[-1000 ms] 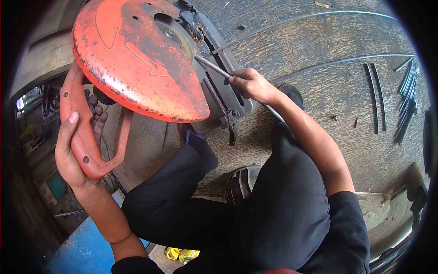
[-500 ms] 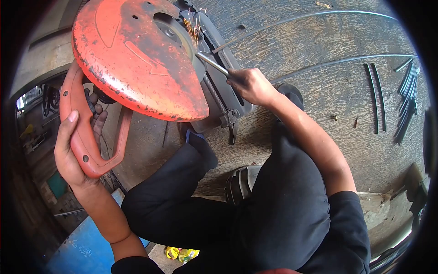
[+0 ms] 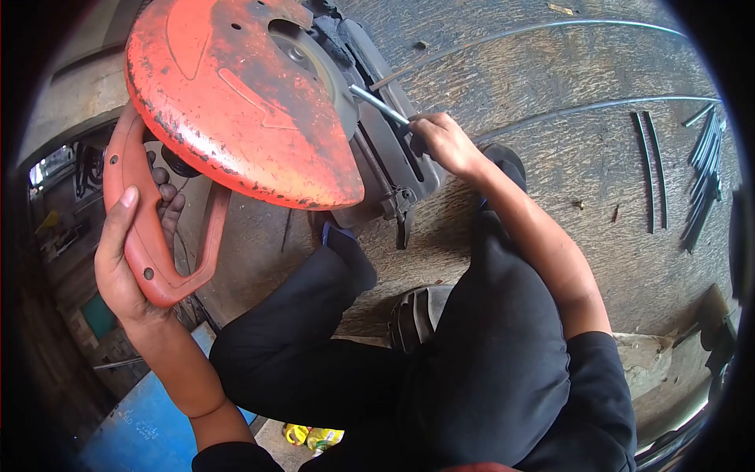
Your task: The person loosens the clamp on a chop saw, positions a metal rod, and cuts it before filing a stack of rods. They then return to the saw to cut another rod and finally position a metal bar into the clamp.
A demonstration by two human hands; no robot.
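An orange, scuffed chop saw point(image 3: 259, 126) takes up the upper left, its grey cutting disc point(image 3: 330, 71) showing beside the guard. My left hand point(image 3: 122, 263) is closed around the saw's orange handle point(image 3: 141, 228), thumb on the near side and fingers curled through the opening. My right hand point(image 3: 447, 145) grips a short metal rod point(image 3: 377, 104) over the dark saw base point(image 3: 385, 149). The rod's free end lies close beside the disc, and no sparks show there.
Two long curved metal rods point(image 3: 582, 106) point(image 3: 543, 27) extend across the worn floor point(image 3: 566, 173). Several short cut pieces point(image 3: 705, 173) lie in a pile at the right, with two dark strips point(image 3: 649, 169) beside them. A blue panel point(image 3: 145, 425) and yellow packets point(image 3: 314, 437) are at lower left.
The sparks at the disc have stopped. My right hand has drawn the metal rod slightly right, away from the disc. My left hand stays on the handle, its fingers shifted a little.
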